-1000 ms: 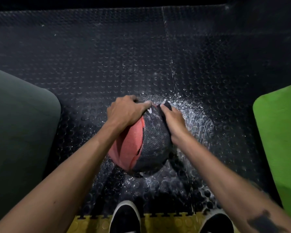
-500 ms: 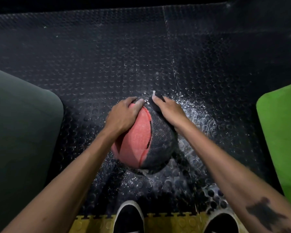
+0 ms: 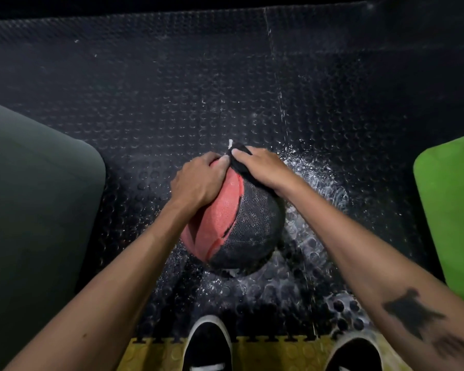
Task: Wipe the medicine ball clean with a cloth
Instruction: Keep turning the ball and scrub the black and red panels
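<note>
Right hand (image 3: 260, 167): palm down on the far top of the ball (image 3: 236, 218), fingers laid fairly flat over a dark cloth (image 3: 240, 163) and pressing it onto the ball's surface. A small white tag of the cloth pokes out just past the fingertips. A dark mark shows on the right forearm.

Left hand (image 3: 198, 180): just beside the right hand, its fingertips nearly meeting the cloth's edge; fingers curved over the ball's upper left side, gripping it on the red panel.

Ball: directly under both hands, red on the left-hand side, black textured on the right-hand side, resting on the floor (image 3: 225, 89).

Floor: black rubber tiles with raised round studs, running out beyond and to both sides of the hands. White specks and wet-looking streaks lie around the ball, thickest to the right of the right hand and below the ball.

Shoes (image 3: 209, 344): two dark shoes with white edging, toward the viewer from the hands, one under each forearm, standing on a yellow tile strip (image 3: 273, 354) that interlocks with the black tiles.

Dark mat (image 3: 32, 210): well to the left of the left hand, grey-green, rounded corner.

Green mat (image 3: 450, 210): well to the right of the right hand, bright green, rounded corner.
</note>
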